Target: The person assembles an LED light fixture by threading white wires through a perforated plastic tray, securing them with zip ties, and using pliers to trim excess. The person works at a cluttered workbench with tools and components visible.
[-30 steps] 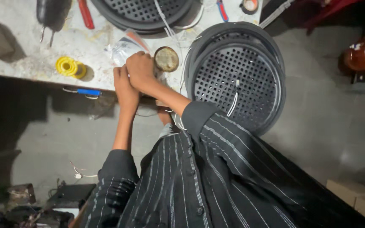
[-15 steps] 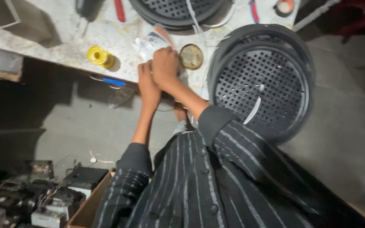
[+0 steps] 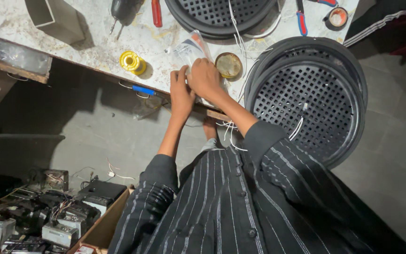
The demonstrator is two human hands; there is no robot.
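Biggest thing in view, just off the right-hand fingers: a round black perforated speaker grille (image 3: 308, 96) leaning against the bench edge, thin white wires (image 3: 298, 126) trailing down its face. Beyond the fingertips lies a second black round grille (image 3: 222, 14) flat on the pale, stained workbench top (image 3: 95, 42), more white wire running across it toward the hands. Down at the bench edge, both hands are together on a clear crinkled plastic bag (image 3: 191, 47): the left hand (image 3: 181, 91) comes up from below with its fingers held close together against the bag's near side, and the right hand (image 3: 206, 79) lies over the top, fingers curled down and gripping the plastic, so the bag sits under and just ahead of the right knuckles, resting on the bench. Whether the fingertips pinch anything inside the bag cannot be told. Immediately right of the right hand's fingers sits a small round brass-coloured tin (image 3: 228, 65), open side up. Left of the left hand's fingers, well apart, stands a yellow spool of solder wire (image 3: 132, 61). Further out past the fingers, a red-handled screwdriver (image 3: 156, 12) lies on the bench, and far right a small roll of dark tape (image 3: 337, 18).
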